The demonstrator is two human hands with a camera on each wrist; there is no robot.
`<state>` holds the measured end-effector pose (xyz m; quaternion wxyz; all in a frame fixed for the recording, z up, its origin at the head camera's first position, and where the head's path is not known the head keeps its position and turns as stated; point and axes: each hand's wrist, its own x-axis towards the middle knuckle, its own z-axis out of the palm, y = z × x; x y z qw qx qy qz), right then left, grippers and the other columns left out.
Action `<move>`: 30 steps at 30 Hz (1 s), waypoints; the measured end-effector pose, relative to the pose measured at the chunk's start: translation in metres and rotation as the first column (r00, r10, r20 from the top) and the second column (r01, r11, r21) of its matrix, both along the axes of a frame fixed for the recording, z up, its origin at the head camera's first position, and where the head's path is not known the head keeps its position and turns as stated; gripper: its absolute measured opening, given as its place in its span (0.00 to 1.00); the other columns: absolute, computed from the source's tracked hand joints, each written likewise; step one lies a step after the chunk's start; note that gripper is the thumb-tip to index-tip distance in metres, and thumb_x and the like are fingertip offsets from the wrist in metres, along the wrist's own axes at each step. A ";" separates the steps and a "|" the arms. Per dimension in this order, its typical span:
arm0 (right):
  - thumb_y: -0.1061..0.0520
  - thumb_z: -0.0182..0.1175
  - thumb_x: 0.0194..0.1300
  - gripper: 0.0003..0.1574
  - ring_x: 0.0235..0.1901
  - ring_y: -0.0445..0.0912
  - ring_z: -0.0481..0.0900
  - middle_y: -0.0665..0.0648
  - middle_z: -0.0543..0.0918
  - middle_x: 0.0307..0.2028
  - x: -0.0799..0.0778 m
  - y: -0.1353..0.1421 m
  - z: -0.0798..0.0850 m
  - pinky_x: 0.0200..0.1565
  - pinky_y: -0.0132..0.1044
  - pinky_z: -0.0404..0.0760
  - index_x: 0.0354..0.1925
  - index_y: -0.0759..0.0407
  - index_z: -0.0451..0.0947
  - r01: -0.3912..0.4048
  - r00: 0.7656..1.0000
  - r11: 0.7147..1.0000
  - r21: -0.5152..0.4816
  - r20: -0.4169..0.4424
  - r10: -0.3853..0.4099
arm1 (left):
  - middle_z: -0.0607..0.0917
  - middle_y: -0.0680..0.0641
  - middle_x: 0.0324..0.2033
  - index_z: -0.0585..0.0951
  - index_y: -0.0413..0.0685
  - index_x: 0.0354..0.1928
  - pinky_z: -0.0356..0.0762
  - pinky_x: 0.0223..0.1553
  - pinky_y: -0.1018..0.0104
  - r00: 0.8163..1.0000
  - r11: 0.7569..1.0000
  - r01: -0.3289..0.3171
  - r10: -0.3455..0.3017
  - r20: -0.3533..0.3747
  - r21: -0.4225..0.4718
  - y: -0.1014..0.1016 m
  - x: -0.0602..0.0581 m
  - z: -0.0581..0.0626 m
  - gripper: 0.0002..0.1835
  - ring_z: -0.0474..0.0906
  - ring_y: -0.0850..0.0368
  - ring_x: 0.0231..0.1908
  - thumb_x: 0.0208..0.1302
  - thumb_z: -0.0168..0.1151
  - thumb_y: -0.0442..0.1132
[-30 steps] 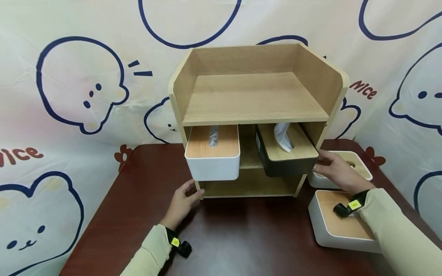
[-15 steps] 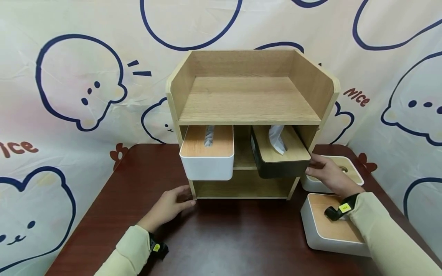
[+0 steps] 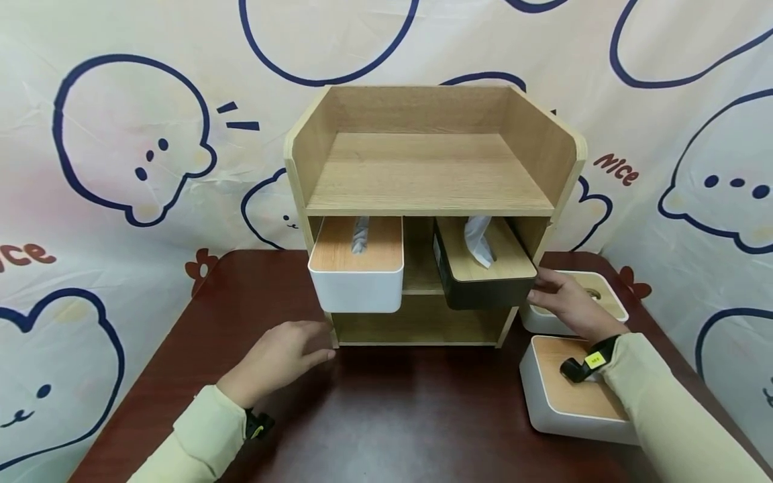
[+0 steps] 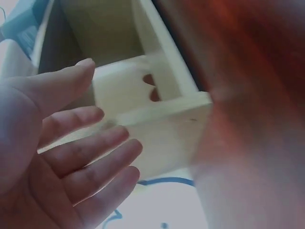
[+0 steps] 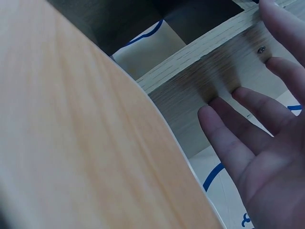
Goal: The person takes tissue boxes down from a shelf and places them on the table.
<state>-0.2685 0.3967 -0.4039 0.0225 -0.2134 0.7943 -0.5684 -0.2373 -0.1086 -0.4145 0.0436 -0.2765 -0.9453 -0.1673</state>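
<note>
A light wooden desktop shelf stands at the back of the table. In its middle tier a white tissue box with a wooden lid sits at left, and a dark tissue box at right; both jut past the front edge. My left hand is beside the shelf's lower left corner, its fingers extended near the side panel in the left wrist view. My right hand is at the opposite side, fingertips against the right side panel in the right wrist view. Neither hand grips anything.
Two more white tissue boxes stand on the dark red table at right: a nearer one under my right forearm and a farther one behind my right hand. A patterned cloth hangs behind and along the sides.
My left hand has moved left, off the shelf's lower front corner to outside the left panel. My right hand stays at the right panel. The head view has shifted slightly.
</note>
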 end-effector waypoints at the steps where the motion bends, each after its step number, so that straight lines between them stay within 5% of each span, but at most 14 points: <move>1: 0.61 0.56 0.72 0.34 0.51 0.40 0.78 0.48 0.79 0.54 0.000 0.000 0.000 0.49 0.31 0.77 0.70 0.68 0.59 -0.003 1.000 1.000 -0.002 0.004 0.003 | 0.85 0.54 0.42 0.84 0.50 0.47 0.79 0.43 0.55 1.000 1.000 0.020 -0.020 -0.018 -0.012 0.002 0.002 0.004 0.17 0.81 0.58 0.43 0.61 0.69 0.51; 5: 0.60 0.56 0.72 0.32 0.52 0.41 0.78 0.48 0.80 0.54 0.000 -0.002 0.000 0.50 0.32 0.77 0.69 0.68 0.61 -0.016 1.000 1.000 -0.020 0.019 0.016 | 0.83 0.59 0.32 0.84 0.51 0.42 0.78 0.34 0.63 0.989 0.992 0.113 -0.117 -0.093 -0.054 0.011 0.008 0.021 0.13 0.78 0.64 0.34 0.61 0.69 0.50; 9: 0.59 0.56 0.73 0.34 0.52 0.41 0.77 0.50 0.79 0.55 0.000 -0.002 0.001 0.50 0.32 0.76 0.70 0.69 0.59 -0.013 1.000 1.000 -0.010 0.023 0.013 | 0.83 0.58 0.33 0.85 0.50 0.45 0.78 0.33 0.65 0.960 0.968 0.235 -0.245 -0.133 -0.089 0.025 0.016 0.033 0.15 0.78 0.65 0.32 0.61 0.69 0.50; 19: 0.62 0.55 0.72 0.34 0.54 0.42 0.77 0.49 0.78 0.56 0.000 0.000 0.004 0.52 0.33 0.76 0.71 0.67 0.59 -0.043 0.999 0.999 -0.024 0.032 0.044 | 0.85 0.57 0.43 0.84 0.51 0.48 0.78 0.45 0.67 0.814 0.855 0.502 -0.518 -0.262 -0.128 0.063 0.030 0.072 0.16 0.79 0.65 0.46 0.63 0.67 0.51; 24: 0.64 0.55 0.72 0.33 0.53 0.41 0.77 0.48 0.78 0.55 0.001 0.001 0.003 0.51 0.32 0.76 0.71 0.66 0.59 -0.038 0.999 0.998 -0.040 0.028 0.039 | 0.85 0.57 0.45 0.84 0.51 0.50 0.76 0.49 0.67 0.738 0.793 0.562 -0.609 -0.290 -0.235 0.084 0.032 0.093 0.17 0.79 0.64 0.48 0.64 0.66 0.51; 30: 0.67 0.55 0.71 0.31 0.52 0.40 0.77 0.46 0.79 0.53 0.002 0.000 0.002 0.50 0.31 0.77 0.69 0.60 0.64 -0.047 0.998 0.995 -0.082 0.031 0.050 | 0.85 0.57 0.44 0.84 0.51 0.51 0.76 0.48 0.67 0.675 0.731 0.599 -0.681 -0.284 -0.327 0.103 0.036 0.112 0.17 0.80 0.63 0.46 0.64 0.66 0.50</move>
